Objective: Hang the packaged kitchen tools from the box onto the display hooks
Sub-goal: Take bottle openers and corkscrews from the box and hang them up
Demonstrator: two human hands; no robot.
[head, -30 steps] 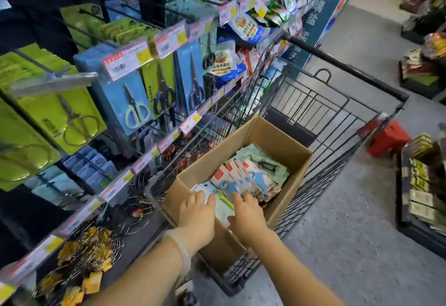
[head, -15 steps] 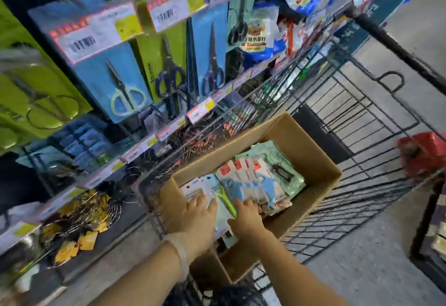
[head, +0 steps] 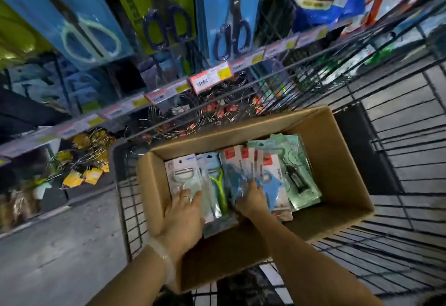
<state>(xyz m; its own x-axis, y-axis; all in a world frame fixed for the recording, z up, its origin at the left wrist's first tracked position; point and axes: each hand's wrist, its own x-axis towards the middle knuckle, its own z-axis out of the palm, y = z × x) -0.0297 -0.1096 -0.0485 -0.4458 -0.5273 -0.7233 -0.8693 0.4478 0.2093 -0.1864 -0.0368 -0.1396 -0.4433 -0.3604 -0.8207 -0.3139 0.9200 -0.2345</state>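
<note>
While both hands dig in the box (head: 342,173) at lower centre, nothing is hung yet. The left hand (head: 183,218) lies flat on a peeler pack (head: 184,175); the right hand (head: 249,198) curls into blue packs (head: 272,185).

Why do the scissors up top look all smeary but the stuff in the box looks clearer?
Head view: the hanging scissors packs are streaked by motion blur; the packets in the cardboard box are sharper; the cart's wires bow from wide-angle distortion.

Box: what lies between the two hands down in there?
In the head view, a packaged peeler with a lime-green handle lies between the left hand and right hand, both on packets.
</note>
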